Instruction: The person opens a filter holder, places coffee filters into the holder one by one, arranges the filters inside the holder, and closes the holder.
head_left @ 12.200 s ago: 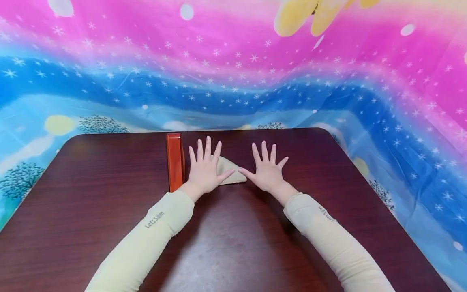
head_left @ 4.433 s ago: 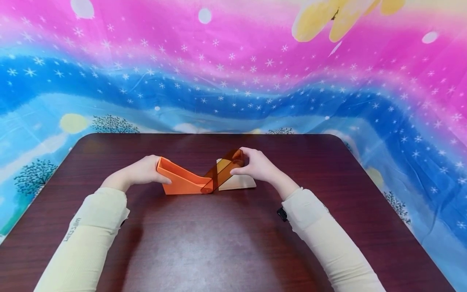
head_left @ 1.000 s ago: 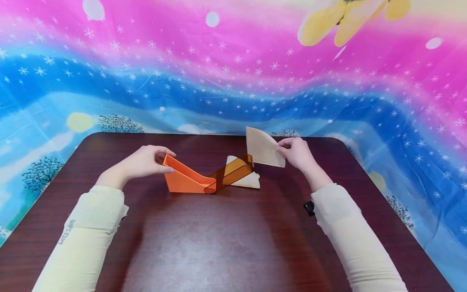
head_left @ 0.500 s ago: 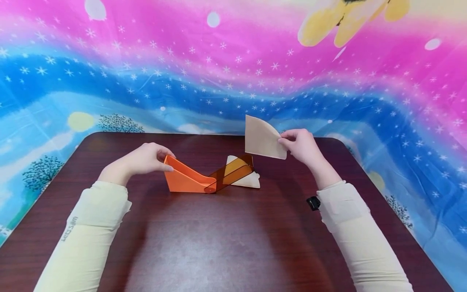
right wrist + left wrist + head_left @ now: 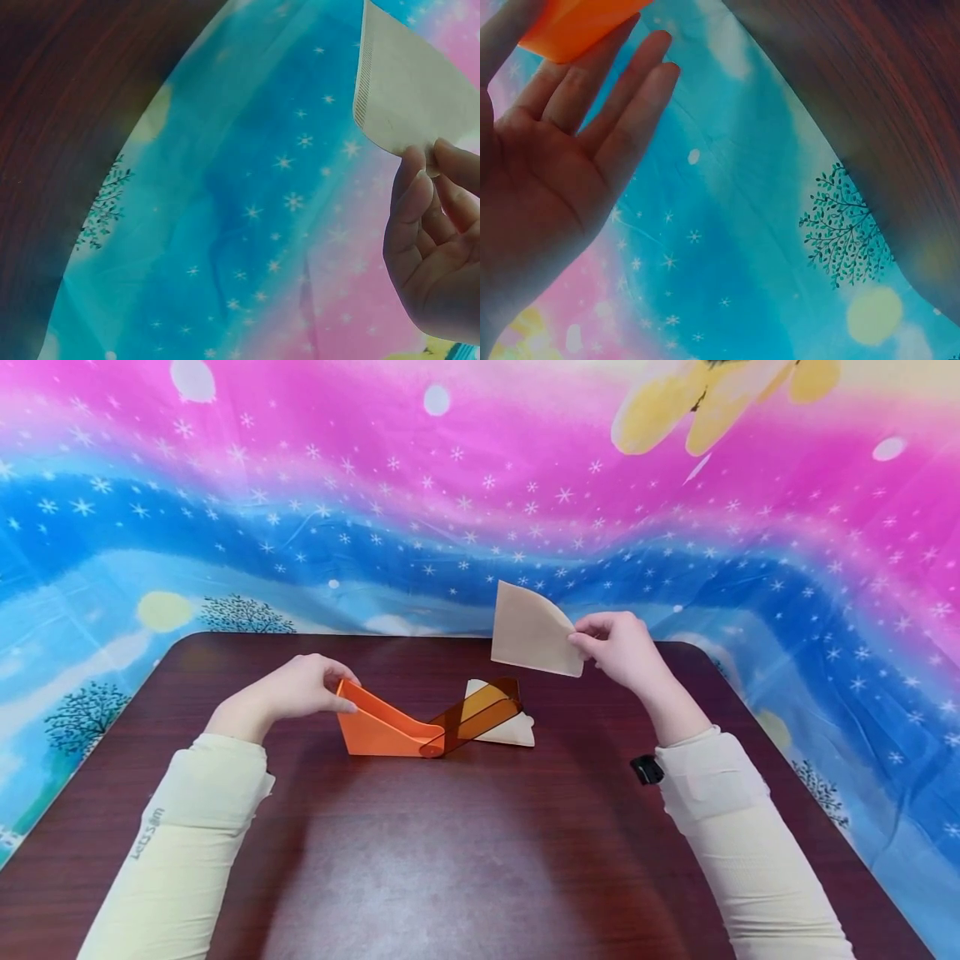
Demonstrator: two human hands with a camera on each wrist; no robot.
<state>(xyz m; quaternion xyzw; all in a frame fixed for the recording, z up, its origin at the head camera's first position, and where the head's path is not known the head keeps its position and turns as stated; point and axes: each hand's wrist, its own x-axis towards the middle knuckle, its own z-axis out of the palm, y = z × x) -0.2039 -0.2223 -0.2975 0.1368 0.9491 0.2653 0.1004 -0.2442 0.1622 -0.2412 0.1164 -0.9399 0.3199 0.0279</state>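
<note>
An orange plastic box (image 5: 386,727) stands on the table, its translucent brown lid (image 5: 480,714) swung open to the right on a hinge. My left hand (image 5: 292,689) holds the tall left end of the box between thumb and fingers; the left wrist view shows this hand (image 5: 562,150) under a corner of the orange box (image 5: 577,30). Up in the air to the right, my right hand (image 5: 618,652) pinches a beige paper coffee filter (image 5: 534,631) by its edge. In the right wrist view the filter (image 5: 412,82) shows a crimped seam. More coffee filters (image 5: 513,729) lie on the table, partly behind the lid.
The dark wooden table (image 5: 420,860) has rounded far corners. Behind it hangs a pink and blue patterned cloth (image 5: 480,527). A black strap piece (image 5: 647,769) shows at the right sleeve.
Over the last second my right hand has raised the coffee filter higher, then slightly left. Earlier the box lay closed and was opened. The left hand stays on the box.
</note>
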